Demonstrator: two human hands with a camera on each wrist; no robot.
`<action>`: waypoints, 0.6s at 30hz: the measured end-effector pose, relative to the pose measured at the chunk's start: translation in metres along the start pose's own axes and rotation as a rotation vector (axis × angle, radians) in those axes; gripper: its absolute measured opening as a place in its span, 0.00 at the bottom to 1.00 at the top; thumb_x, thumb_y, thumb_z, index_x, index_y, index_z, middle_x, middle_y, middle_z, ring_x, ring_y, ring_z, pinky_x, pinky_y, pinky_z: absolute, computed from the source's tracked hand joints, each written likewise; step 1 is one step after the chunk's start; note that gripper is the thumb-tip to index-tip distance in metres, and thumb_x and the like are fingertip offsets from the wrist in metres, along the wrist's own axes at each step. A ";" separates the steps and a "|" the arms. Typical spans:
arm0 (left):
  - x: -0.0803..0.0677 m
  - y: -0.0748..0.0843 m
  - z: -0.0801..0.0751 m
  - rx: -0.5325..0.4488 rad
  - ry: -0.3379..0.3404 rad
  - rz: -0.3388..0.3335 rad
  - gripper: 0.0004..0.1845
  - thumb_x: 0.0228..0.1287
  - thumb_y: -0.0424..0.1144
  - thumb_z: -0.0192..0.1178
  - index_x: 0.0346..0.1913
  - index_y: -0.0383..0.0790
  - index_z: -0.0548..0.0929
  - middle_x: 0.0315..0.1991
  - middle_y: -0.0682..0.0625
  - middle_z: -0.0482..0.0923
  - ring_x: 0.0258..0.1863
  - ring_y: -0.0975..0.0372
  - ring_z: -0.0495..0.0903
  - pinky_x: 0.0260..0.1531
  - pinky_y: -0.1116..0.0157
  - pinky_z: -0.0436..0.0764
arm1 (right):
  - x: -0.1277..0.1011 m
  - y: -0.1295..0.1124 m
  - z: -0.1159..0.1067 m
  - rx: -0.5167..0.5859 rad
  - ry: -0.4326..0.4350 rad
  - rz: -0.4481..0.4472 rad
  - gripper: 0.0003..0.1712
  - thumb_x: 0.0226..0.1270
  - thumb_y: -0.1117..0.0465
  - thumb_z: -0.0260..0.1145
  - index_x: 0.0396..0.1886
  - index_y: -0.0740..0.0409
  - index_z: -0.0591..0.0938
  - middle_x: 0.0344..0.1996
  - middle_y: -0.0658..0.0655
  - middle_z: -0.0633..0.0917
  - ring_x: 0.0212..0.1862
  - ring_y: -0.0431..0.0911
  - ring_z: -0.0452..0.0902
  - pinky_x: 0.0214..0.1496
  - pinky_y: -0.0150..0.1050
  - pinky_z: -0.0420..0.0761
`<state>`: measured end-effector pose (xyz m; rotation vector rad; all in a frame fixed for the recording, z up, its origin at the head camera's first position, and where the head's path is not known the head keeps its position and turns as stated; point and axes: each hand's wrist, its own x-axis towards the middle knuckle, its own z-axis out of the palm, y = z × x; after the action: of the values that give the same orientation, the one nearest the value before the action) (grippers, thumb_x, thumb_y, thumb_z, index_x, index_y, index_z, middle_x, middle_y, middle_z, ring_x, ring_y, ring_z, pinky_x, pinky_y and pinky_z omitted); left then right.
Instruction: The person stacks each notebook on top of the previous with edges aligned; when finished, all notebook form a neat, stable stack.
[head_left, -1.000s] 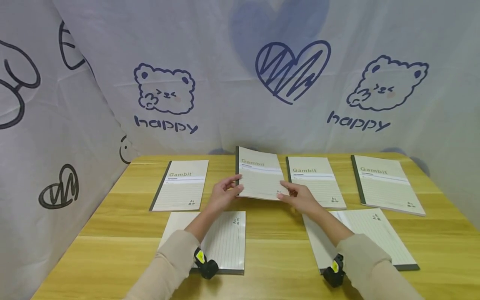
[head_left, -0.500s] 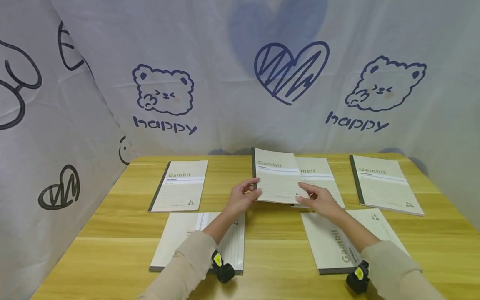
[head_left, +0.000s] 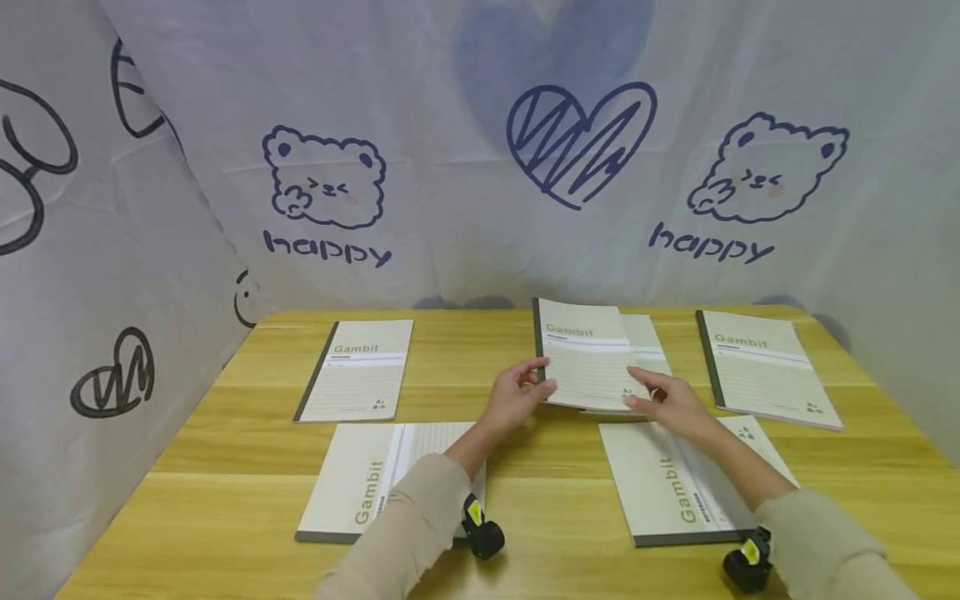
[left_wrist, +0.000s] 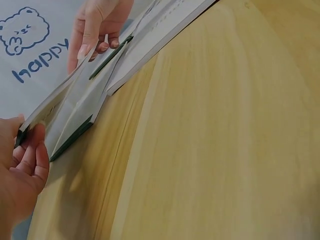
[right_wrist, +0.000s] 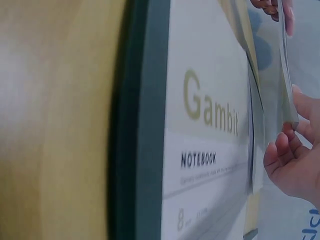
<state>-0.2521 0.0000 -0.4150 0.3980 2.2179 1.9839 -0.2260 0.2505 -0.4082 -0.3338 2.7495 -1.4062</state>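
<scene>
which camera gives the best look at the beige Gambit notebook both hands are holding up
The head view: the held beige notebook shows its whole cover, left hand and right hand pinching its near corners. The left wrist view shows only its underside edge-on; the right wrist view shows a thin edge sliver.

Both arms reached forward over the middle of the table toward its far edge, in beige sleeves, each with a small black-and-yellow camera strapped under the wrist. The left hand (head_left: 516, 397) had its thumb on top and its fingers curled beneath, pinching the near left corner of a thin beige paper notebook (head_left: 588, 354). The right hand (head_left: 670, 400) pinched that notebook's near right corner, fingers extended forward and thumb beneath.
</scene>
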 end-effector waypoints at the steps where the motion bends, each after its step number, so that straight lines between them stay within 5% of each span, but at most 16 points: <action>1: 0.003 -0.004 0.002 0.006 0.000 0.000 0.22 0.62 0.32 0.59 0.59 0.31 0.73 0.29 0.53 0.68 0.18 0.68 0.68 0.25 0.74 0.72 | 0.000 0.002 -0.001 -0.012 0.000 0.000 0.33 0.63 0.60 0.63 0.65 0.70 0.65 0.31 0.57 0.66 0.26 0.36 0.58 0.24 0.29 0.66; 18: 0.019 -0.013 0.024 0.175 0.012 0.032 0.21 0.60 0.36 0.62 0.55 0.32 0.76 0.22 0.54 0.67 0.19 0.69 0.67 0.20 0.75 0.69 | 0.000 0.019 -0.011 -0.135 0.028 0.047 0.34 0.64 0.57 0.63 0.64 0.69 0.66 0.31 0.55 0.67 0.30 0.39 0.60 0.27 0.30 0.64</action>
<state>-0.2650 0.0266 -0.4298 0.4454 2.4154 1.8172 -0.2306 0.2697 -0.4172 -0.2539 2.8618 -1.2265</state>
